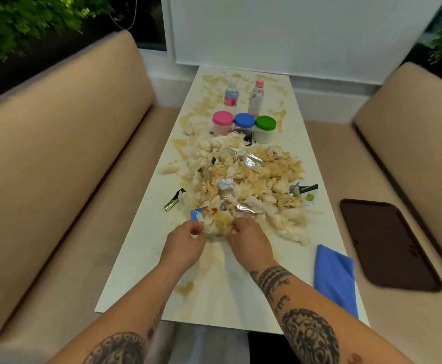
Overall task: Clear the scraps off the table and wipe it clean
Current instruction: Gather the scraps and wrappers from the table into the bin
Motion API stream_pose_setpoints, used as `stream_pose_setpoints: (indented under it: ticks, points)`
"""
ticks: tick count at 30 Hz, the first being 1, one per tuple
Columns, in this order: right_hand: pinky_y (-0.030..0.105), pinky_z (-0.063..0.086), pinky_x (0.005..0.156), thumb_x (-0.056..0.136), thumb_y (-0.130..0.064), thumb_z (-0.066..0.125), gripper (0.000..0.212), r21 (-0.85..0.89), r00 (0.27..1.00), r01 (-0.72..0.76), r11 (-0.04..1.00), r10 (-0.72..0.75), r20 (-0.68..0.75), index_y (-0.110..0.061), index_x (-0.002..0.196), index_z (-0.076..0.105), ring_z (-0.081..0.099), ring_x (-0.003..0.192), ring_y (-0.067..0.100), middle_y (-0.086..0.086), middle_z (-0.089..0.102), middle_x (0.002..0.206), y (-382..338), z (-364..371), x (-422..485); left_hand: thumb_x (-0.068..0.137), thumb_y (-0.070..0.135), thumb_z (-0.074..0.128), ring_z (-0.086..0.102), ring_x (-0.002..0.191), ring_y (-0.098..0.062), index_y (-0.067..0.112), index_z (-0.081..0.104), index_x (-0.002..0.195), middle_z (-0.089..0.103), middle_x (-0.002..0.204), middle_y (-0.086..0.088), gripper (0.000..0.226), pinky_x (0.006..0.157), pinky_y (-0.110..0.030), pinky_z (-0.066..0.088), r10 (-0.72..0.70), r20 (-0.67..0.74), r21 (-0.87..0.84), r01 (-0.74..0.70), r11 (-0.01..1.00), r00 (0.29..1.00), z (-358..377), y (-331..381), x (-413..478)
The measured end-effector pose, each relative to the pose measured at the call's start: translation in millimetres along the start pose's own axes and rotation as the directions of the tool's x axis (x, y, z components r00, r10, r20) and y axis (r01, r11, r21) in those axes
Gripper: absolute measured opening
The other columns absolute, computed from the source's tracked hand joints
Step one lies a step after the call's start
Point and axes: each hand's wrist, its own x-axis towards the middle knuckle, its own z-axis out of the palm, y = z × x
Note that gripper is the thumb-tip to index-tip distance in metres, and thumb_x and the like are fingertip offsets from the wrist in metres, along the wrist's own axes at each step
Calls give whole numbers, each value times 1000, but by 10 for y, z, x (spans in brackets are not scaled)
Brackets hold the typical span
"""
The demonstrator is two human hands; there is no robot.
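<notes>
While both hands, left hand and right hand, are gripping soaked scraps at six o'clock, scooping from below is keeping the counter drip-free.

Beige benches either side, dark tray (right seat), green plants behind.

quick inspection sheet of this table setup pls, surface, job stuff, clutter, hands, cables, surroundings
surface: white table smeared with brown stains, far end too.
job's things: big pile of soggy tissue scraps mid-table; folded blue cloth at the near right edge.
clutter: two bottles; three jars with pink, blue and green lids; torn wrappers beside the pile.
hands: left hand and right hand both grip the pile's near edge.
cables: thin cable hanging at the back.
surroundings: beige benches either side; dark tray on the right bench; plants.
</notes>
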Motion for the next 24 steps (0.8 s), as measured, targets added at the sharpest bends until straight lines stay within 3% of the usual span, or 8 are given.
stream_pose_setpoints:
  ticks: [1,4,8,12,14,16,20,24]
  points:
    - [37,51,74,94,-32,59,12,-12,1000,18,1000,-18,-22,-20,98,62,60,97,25,1,58,102,32,-19,21,94,21,60,63,101,-13,25,66,117,63,120,11,24,86,-28,51,3,-3,17,-3,1000,1000,12,7,14]
    - [26,41,58,96,-32,60,22,79,993,55,995,-46,-106,-18,78,54,53,71,14,-3,55,81,87,-147,42,92,20,63,63,99,-15,25,63,124,60,127,9,32,83,-28,49,33,-25,74,-31,997,999,85,5,88]
    - [21,39,66,92,-27,62,17,422,987,26,906,44,-155,-13,82,57,52,78,11,0,56,90,104,-407,-43,92,25,67,59,113,-20,27,54,139,49,142,2,49,91,-33,49,99,-12,199,-94,975,995,239,-5,194]
    - [35,47,76,81,-21,58,17,859,955,-114,500,292,-43,-5,83,61,61,92,15,-6,70,112,154,-626,-57,92,32,70,50,126,-24,28,56,137,46,138,0,47,95,-39,51,174,-26,361,-153,920,984,330,-8,272]
    - [35,45,69,84,-8,52,5,959,915,-213,187,384,128,-8,80,56,62,85,19,-1,74,110,188,-685,-35,94,31,66,54,117,-24,24,63,127,50,128,-1,33,89,-41,53,206,-39,397,-174,901,978,339,-25,298]
    - [34,45,65,84,-6,50,11,960,869,-280,-26,418,265,-12,76,55,61,79,24,8,72,98,230,-702,-30,98,28,61,59,106,-23,21,66,116,54,118,0,20,85,-40,54,209,-64,364,-172,916,976,319,-20,305]
    - [30,50,62,86,-13,55,12,925,798,-323,-199,469,379,-12,89,66,65,73,22,7,68,87,308,-689,-95,96,27,67,58,89,-11,24,69,98,56,104,6,5,79,-24,48,236,-142,125,-219,968,961,231,65,230]
    - [36,59,70,92,-23,56,24,889,776,-276,-367,460,431,-12,111,65,71,87,26,8,73,102,358,-688,-158,94,31,70,60,88,8,23,68,91,65,105,20,9,75,-13,43,143,-173,-263,-186,947,974,83,293,64]
